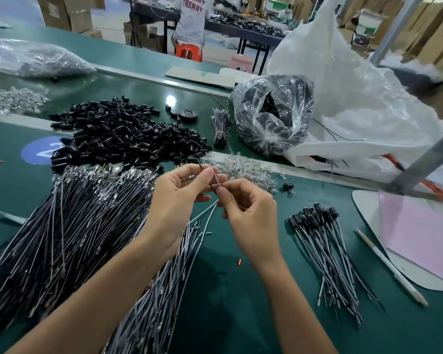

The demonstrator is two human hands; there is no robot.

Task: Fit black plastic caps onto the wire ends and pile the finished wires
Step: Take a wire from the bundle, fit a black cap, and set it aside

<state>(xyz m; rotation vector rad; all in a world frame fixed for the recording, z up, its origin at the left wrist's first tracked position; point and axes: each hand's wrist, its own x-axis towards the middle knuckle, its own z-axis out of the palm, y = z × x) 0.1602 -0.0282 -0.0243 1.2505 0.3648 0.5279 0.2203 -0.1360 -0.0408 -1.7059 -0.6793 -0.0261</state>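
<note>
In the head view, both hands meet over the middle of the green worktop (pixel 228 302). The left hand (pixel 177 200) pinches a black-and-pale wire pair (pixel 217 180) between thumb and forefinger just below its tips. The right hand (pixel 251 218) pinches the same pair lower down, its other fingers curled in. I cannot tell whether either hand also hides a cap.

The heap of black caps (pixel 128 134) lies toward the far edge, left of centre. The uncapped wires (pixel 74 226) fan along the left side down to the near edge, and the finished wires (pixel 325 246) lie toward the right edge.

The two thin tips stand slightly apart, so a cap pushed on now would likely catch only one, or bend it. The pair's tails trail down into the loose wires under the wrists, so lifting could drag neighbours along. A reach for the caps passes beside the clear parts (pixel 243 169) and could scatter them.
</note>
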